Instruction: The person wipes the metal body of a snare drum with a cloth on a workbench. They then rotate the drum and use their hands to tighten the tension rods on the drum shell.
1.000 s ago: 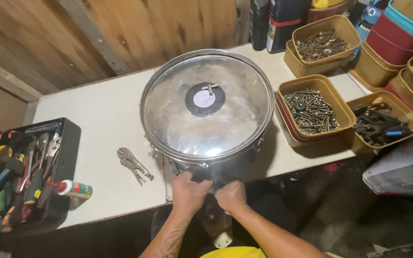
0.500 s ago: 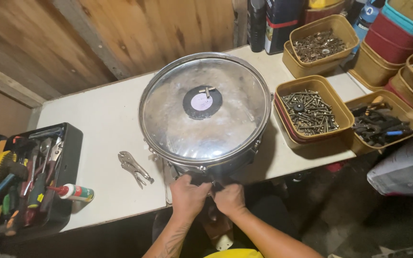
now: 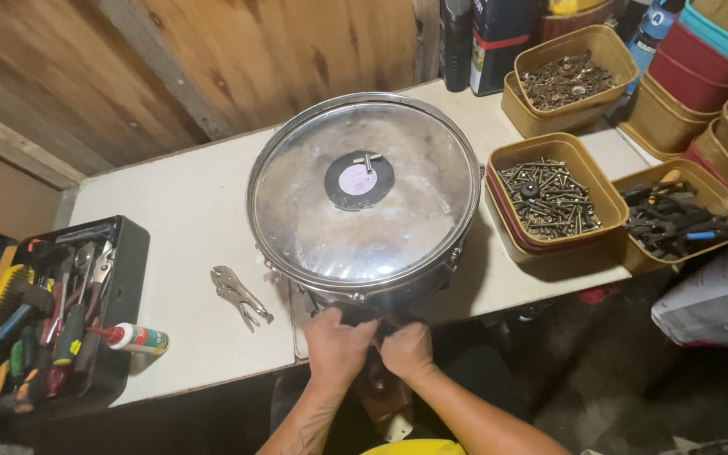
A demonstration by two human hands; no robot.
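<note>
Snare drum (image 3: pixel 364 198) lying flat on the white desk (image 3: pixel 179 211), its near edge overhanging the front of the desk toward the person. The clear head carries a dark round pad with a small metal key (image 3: pixel 367 159) resting on it. Left hand (image 3: pixel 336 345) and right hand (image 3: pixel 406 350) meet at the near side of the shell, just under the chrome hoop, fingers curled around a dark fitting there; each grip is narrow and pressed to the hardware, though what precisely sits inside the fingers cannot be told. Locking pliers (image 3: pixel 241 295) lie on the desk to the left of the drum, well apart from both hands. Farther left, a black tool tray (image 3: pixel 124 261) holds screwdrivers and pliers, with a small glue bottle (image 3: pixel 132 337) beside its near corner. To the right stand tan tubs of screws (image 3: pixel 549 198) and dark clips (image 3: pixel 676 219).

Handling, as judged: the shell and hoop look rigid and moderately heavy, the chrome smooth and likely slippery, the thin head the fragile part. Hold is best taken at the hoop or shell wall with both hands, never on the membrane
</note>
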